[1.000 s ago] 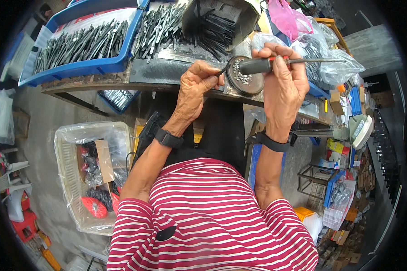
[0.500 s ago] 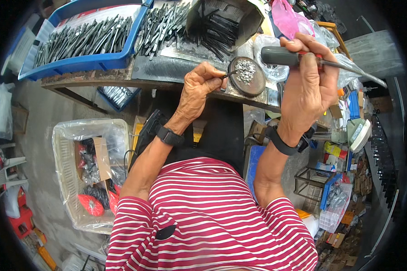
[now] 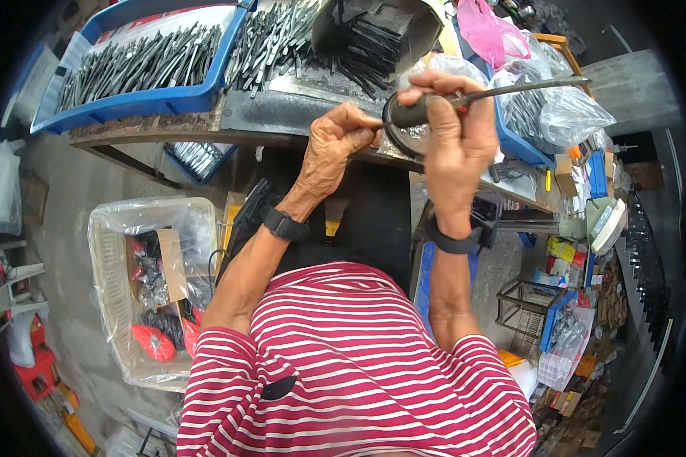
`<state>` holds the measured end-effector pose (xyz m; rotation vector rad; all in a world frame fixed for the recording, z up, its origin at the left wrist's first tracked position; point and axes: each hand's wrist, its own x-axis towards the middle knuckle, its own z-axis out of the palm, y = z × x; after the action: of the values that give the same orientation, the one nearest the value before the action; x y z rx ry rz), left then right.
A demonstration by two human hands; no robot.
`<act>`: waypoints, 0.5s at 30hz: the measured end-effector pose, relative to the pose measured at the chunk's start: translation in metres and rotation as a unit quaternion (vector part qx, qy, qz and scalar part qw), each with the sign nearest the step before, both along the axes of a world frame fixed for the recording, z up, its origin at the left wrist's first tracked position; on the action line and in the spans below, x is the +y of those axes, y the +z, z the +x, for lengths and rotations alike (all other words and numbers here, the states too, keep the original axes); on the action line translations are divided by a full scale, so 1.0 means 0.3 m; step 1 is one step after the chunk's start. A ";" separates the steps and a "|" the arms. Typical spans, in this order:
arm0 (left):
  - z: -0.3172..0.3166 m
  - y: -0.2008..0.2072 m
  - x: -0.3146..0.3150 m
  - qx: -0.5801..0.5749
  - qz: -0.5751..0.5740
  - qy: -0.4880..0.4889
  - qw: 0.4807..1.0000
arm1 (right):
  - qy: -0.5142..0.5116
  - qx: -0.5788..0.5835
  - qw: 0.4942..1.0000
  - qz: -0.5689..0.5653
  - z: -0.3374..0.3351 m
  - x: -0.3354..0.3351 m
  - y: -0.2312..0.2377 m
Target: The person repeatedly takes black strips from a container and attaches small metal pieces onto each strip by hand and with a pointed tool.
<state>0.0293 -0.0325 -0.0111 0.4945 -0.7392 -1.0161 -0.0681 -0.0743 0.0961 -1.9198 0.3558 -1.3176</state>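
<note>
My right hand (image 3: 461,145) is closed around a screwdriver (image 3: 522,88) with a dark grey handle. Its metal shaft points off to the right, while the handle's butt end faces my left hand. In a pinch, my left hand (image 3: 329,148) grips a small thin dark piece (image 3: 380,126), mostly hidden by the fingertips. The handle's end is close to this piece; whether they touch I cannot tell. Below the handle, at the bench edge, lies a round dish (image 3: 395,143) with small silvery bits, partly covered by my right hand.
A blue tray (image 3: 141,105) of thin dark metal strips stands at the bench's left. More strips (image 3: 274,42) lie in a heap beside an open box (image 3: 419,38) of dark strips. Plastic bags (image 3: 575,110) and a blue bin (image 3: 518,141) are on the right. A lined crate (image 3: 107,289) sits on the floor.
My right hand has moved left and down with the screwdriver, bringing its handle over the dish beside my left fingertips. The shaft has swung upward. My left hand stays nearly still.
</note>
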 end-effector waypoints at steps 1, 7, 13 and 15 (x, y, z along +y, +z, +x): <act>-0.002 0.002 0.006 -0.001 0.013 -0.001 1.000 | -0.026 0.014 0.999 0.015 -0.024 -0.010 0.003; 0.006 0.031 -0.013 0.005 0.017 0.023 1.000 | -0.016 -0.097 0.977 0.188 -0.068 -0.028 -0.080; -0.029 0.089 0.045 0.021 0.119 0.008 0.993 | -0.041 -0.036 0.977 0.205 -0.124 0.002 -0.112; -0.037 0.095 0.054 0.020 0.130 0.002 0.991 | -0.030 -0.068 0.966 0.249 -0.114 0.019 -0.116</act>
<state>0.0183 -0.0162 0.0174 0.6986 -0.5715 -1.1217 -0.1024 -0.0686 0.0613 -1.4016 0.6143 -1.2465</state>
